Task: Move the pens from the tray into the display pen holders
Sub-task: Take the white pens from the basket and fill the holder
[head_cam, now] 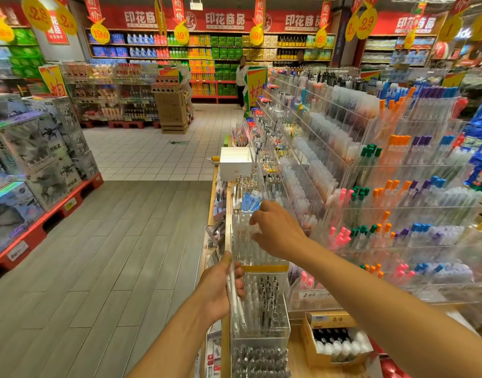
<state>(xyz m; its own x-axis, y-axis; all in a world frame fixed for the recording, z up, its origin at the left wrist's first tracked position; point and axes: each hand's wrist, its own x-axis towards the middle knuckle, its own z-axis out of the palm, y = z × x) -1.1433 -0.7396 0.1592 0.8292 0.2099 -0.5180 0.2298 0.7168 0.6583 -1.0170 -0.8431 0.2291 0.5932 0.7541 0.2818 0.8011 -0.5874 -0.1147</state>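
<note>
Over clear pen holders (259, 317), left hand (220, 290) gripping several white pens (234, 296), right hand (278, 230) loosely curled.

Clear, glossy plastic pen holders (257, 246) line a pale wooden tabletop (295, 358). Just right of the nearest holder, a yellow cardboard box (329, 321) holds shiny black-and-white bottles. The translucent, frosted plastic pens (234, 296) look smooth. Left of the holders, matt grey wood-look planks cover the floor (111, 255).

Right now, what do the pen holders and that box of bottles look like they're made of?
Pen holders: apparently clear acrylic, glossy; the pens inside show through the walls.
Box: likely cardboard, matte tan with printed lettering and an open top.
Bottles: material unclear, dark with white caps.
</note>
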